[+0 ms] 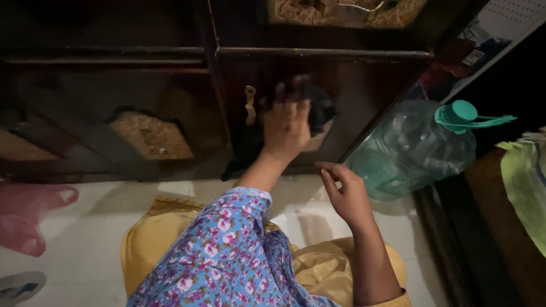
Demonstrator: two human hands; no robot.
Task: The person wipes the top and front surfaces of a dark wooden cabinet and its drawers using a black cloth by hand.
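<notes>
**Left hand at the dark cabinet door**

Looking down from the head camera, I see my left hand point(286, 122) stretched forward and pressed against the lower door of a dark wooden cabinet point(352, 85), just right of a small brass handle point(249, 105). The fingers are spread and blurred, and they lie on a bundle of dark cloth point(321, 111) that sits against the door; I cannot tell whether the grip is closed on the cloth or only flat upon it. The sleeve on this arm is blue with pink flowers point(227, 250).

My right hand point(347, 193) hangs lower and nearer to me, apart from the door. Its fingers are curled loosely inward with the thumb close to them, and it holds nothing.

Just right of the cabinet stands a large clear water jug point(412, 145), tilted, with a teal cap and carrying loop point(463, 115). Yellow fabric point(151, 239) covers my knees over a white tiled floor point(74, 256). A pink plastic bag point(28, 219) lies at far left, and a green striped cloth point(526, 182) at far right.
</notes>
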